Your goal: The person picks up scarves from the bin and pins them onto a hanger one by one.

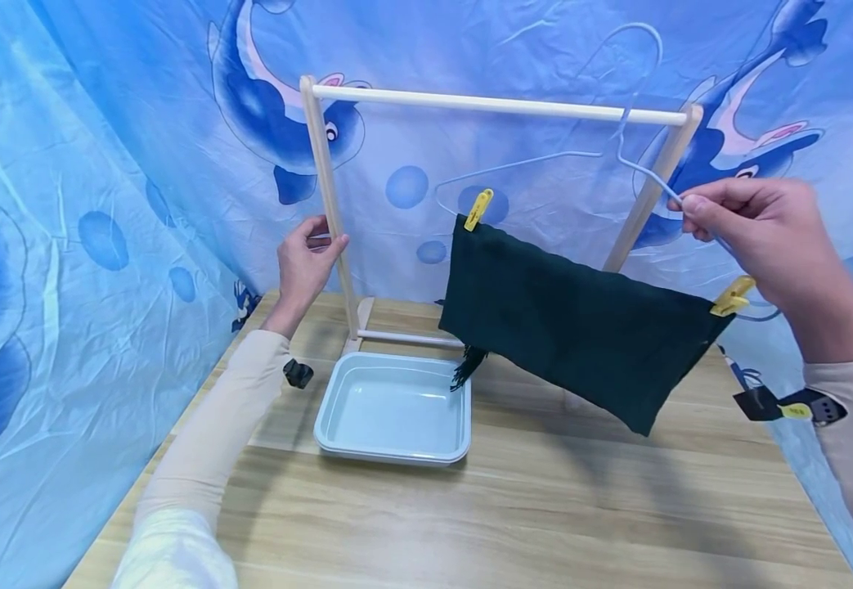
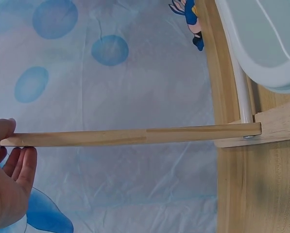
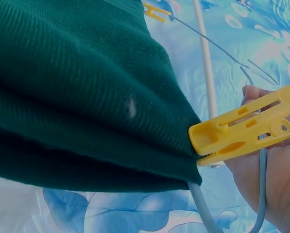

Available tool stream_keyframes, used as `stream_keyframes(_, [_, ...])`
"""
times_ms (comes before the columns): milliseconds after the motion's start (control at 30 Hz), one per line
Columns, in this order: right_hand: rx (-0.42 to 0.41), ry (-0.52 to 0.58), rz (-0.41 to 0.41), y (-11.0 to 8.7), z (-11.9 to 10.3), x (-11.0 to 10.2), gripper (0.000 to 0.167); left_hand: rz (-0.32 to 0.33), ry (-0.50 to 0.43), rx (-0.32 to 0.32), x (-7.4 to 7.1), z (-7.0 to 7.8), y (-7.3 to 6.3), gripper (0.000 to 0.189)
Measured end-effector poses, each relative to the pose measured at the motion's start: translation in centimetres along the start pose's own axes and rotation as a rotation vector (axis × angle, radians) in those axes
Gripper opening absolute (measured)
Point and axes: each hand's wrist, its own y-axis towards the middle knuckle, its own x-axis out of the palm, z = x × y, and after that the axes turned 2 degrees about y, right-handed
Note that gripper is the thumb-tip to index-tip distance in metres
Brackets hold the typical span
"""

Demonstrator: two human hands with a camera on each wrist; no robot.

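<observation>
My left hand (image 1: 305, 268) holds the left post (image 1: 326, 168) of a wooden drying rack, thumb and fingers on either side of it. At the right, my right hand (image 1: 783, 233) pinches one shoulder of a light-blue wire hanger (image 1: 645, 171). The hanger's hook rises above the rack's white top rail (image 1: 485, 103) and its neck overlaps the rail in the head view. A folded dark green scarf (image 1: 558, 319) with a fringe hangs tilted from the hanger. Two yellow clothespins, one at the left corner (image 1: 478, 210) and one at the right (image 3: 237, 131), clip it on.
A pale blue plastic basin (image 1: 397, 413) stands on the wooden table (image 1: 411, 523) in front of the rack's left foot. The rack's lower white bar (image 1: 404, 337) runs behind it. A blue curtain (image 1: 124, 164) with cartoon dolphins surrounds the table at the back and sides.
</observation>
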Motion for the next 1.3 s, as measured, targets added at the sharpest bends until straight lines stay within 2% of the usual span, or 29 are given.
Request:
stream_keyframes(333, [0.045,-0.007,0.031,0.3,0.3,0.2,0.022,-0.014,0.015,-0.012,-0.5,0.1,-0.4,0.035])
stream_keyframes(500, [0.038,0.004,0.043,0.6,1.0,0.4,0.023,-0.026,0.013,-0.009,-0.6,-0.1,-0.4,0.036])
stream_keyframes(933, [0.04,-0.012,0.081,0.8,3.7,3.0,0.025,-0.045,0.008,0.0,-0.8,-0.3,-0.4,0.035])
stream_keyframes(1300, [0.043,-0.029,0.087,0.7,5.1,4.8,0.027,-0.046,0.013,-0.009,-0.9,-0.2,-0.4,0.035])
